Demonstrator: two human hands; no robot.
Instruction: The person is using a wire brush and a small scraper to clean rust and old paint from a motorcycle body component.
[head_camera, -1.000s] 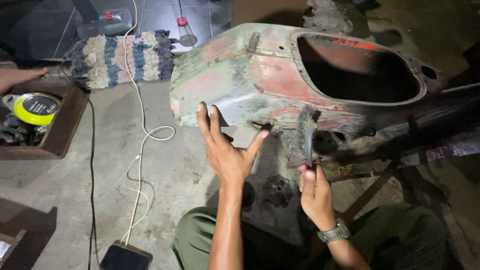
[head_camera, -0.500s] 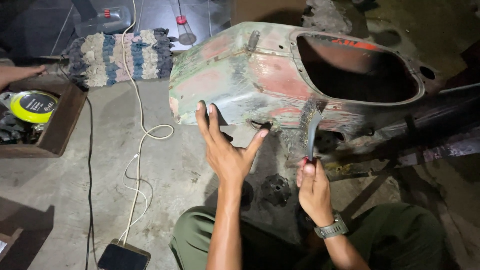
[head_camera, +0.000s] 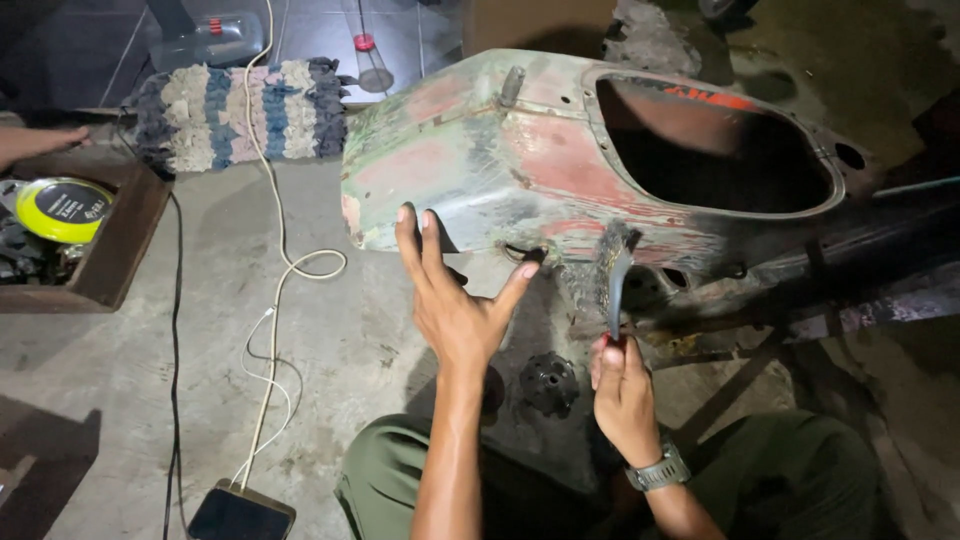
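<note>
a rough grey concrete floor (head_camera: 200, 330) under dim light. on it lies a rusty, green-and-red painted sheet-metal vehicle body shell (head_camera: 520, 170) with a large dark oval opening on top, resting by a dark frame. the left hand (head_camera: 455, 300) is spread flat, fingers open, bracing the shell's lower edge and gripping nothing. the right hand (head_camera: 622, 385), fingers closed, holds a red-handled wire brush (head_camera: 612, 275) upright, bristles against the shell's lower side. this looks like scrubbing rust and old paint; steady bracing seems called for. nearby: a small dark round metal part (head_camera: 549, 382), a white cable (head_camera: 275, 300), a dark phone (head_camera: 240, 515), a striped woven rug (head_camera: 245, 110), a wooden box (head_camera: 110, 270).
</note>
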